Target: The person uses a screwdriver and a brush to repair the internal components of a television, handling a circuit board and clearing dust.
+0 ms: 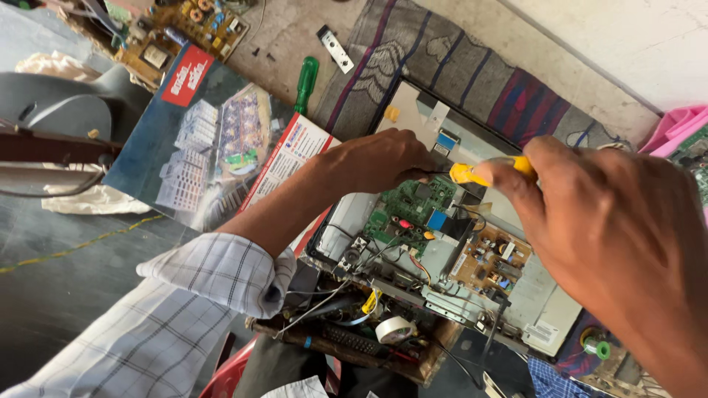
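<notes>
My right hand [612, 221] grips the yellow-handled screwdriver [487, 171] over the opened monitor's green circuit board [413, 210], while my left hand [380, 158], fingers curled closed, rests on the metal back panel [424, 118], apparently steadying it.

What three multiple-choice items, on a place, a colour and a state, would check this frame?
1. Where does the green-handled screwdriver lie?
A. on the bare floor above the glossy booklet
B. in the red crate
C. on the green circuit board

2. What colour is the tool handle in the right hand?
A. blue
B. yellow
C. black

3. How is the back of the flat screen set?
A. closed
B. wrapped
C. open, boards bare

Answers: 1 A, it lies beside the booklet's top edge; 2 B, yellow shows past the fingers; 3 C, both circuit boards show.
</notes>
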